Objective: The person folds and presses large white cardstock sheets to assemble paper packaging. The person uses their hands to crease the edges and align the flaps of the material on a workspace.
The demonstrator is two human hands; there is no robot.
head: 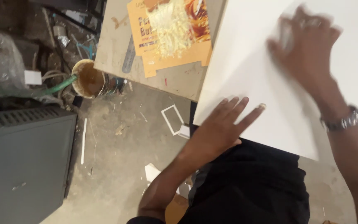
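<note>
A large white sheet lies on the workbench, spreading over the right side of the view, with one corner hanging past the bench edge above the person's dark trousers. Both hands are on it. The left hand rests at the sheet's near edge, just by the overhanging part — palm down, fingers spread and stretched flat, pointing up and to the right across the paper, gripping nothing. The forearm runs back down toward the body, bent at the elbow.

The right hand sits further up the sheet, well apart from the left. It is blurred, so its fingers are hard to read; it seems to lie open and flat on the surface, and I cannot tell whether it pinches anything. A metal wristwatch circles that wrist, and the arm slants down to the lower right.

The sheet's visible edges run diagonally — its left edge slants from top centre down to the left, its near edge from there down to the right.

Beside the sheet, an orange flattened carton lies on the bench. A stained bucket stands on the floor below.
</note>
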